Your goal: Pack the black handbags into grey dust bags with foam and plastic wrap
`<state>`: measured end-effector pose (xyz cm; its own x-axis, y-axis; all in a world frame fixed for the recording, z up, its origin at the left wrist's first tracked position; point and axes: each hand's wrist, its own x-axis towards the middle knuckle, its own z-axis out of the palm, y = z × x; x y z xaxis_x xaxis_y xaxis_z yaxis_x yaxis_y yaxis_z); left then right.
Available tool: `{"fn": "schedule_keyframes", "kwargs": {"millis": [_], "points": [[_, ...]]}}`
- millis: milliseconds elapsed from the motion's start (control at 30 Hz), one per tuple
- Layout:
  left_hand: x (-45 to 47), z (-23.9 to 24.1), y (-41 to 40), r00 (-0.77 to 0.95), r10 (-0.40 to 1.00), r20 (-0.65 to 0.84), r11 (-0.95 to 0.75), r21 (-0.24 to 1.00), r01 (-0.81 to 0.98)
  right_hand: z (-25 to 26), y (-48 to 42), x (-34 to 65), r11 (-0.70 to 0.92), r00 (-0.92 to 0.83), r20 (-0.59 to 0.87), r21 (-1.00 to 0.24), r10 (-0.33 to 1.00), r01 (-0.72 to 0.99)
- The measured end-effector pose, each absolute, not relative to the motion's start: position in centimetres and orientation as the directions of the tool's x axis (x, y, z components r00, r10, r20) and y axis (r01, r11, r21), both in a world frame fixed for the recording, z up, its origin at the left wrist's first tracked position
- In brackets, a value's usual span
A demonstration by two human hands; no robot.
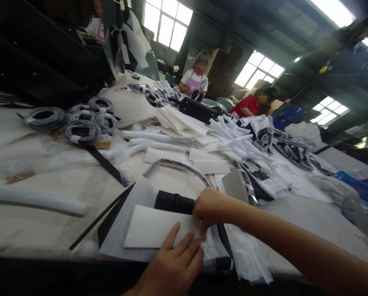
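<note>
My left hand (179,259) lies with its fingers stretched out on a white foam sheet (150,228). My right hand (211,209) is closed and bent down at the sheet's right end; what its fingertips grip, if anything, is hidden. Beneath the foam is a sheet of white tissue paper (116,240), which covers most of a black bag (105,226). A black rolled piece (168,201) rests along the foam's far edge, its right end behind my right hand. Beyond it arches a plastic-wrapped handle (180,162). Clear plastic (210,248) shows beside my left fingertips.
Coiled wrapped straps (82,131) sit at the left, with a long white foam tube (36,199) nearer. White foam sheets (180,123) and tubes (230,135) are heaped across the table. A plastic bag (252,255) lies at the near right. Two people (193,80) (248,105) work beyond the table.
</note>
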<state>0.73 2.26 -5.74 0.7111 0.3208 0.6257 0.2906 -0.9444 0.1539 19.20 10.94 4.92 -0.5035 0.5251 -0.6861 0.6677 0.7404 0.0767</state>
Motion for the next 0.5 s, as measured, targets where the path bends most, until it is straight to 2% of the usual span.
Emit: {"fn": "schedule_keyframes", "kwargs": {"millis": [267,367,500], "points": [[1.4,-6.6,2.5,0.633,0.299,0.714,-0.943,0.117,0.312,2.7,12.7,22.9,0.671,-0.647,-0.515,-0.173,0.562,0.721],[1.4,-6.9,2.6,0.643,0.283,0.712,-0.945,0.090,0.316,1.6,13.3,24.3,0.613,-0.650,-0.457,-0.251,0.607,0.749],[1.3,-7.2,2.7,0.665,0.257,0.701,-0.949,0.053,0.310,1.1,14.0,25.9,0.524,-0.599,-0.385,-0.290,0.702,0.801]]}}
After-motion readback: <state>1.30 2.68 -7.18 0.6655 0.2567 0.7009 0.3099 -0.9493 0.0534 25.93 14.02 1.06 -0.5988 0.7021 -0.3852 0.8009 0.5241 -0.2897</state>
